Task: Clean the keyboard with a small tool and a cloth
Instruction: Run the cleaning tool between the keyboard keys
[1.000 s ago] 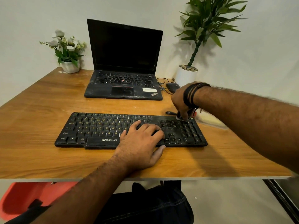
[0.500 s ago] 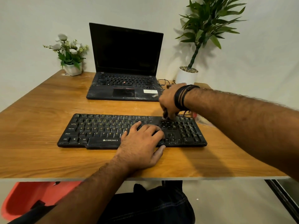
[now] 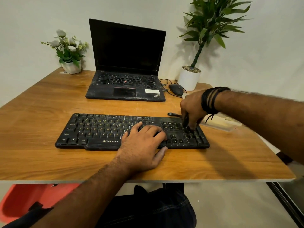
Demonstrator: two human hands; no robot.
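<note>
Keyboard (image 3: 102, 129): black, full-size, dusty; lies flat on the wooden surface (image 3: 41, 162), long axis running left to right, near edge parallel to the near edge of the surface.
Left hand (image 3: 143, 145): rests palm-down with fingers spread and straight over the right-centre keys; heel of the hand on the surface just near the keyboard; appears to steady it.
Right hand (image 3: 191, 109): fingers curled downward around a small dark tool (image 3: 186, 120), tip set among the keys at the far right block.
Tool type: cannot tell; mostly hidden by the fingers.
Cloth (image 3: 218, 121): pale item on the surface just right of the keyboard, partly behind the right wrist; probably the cloth.
Key relation: uncleaned key rows extend leftward from the tool along the long axis; the left hand lies in that path.
Nearer hand: right hand for tool and cloth alike.
Next-move judgement: the left hand probably has to shift for leftward travel.
</note>
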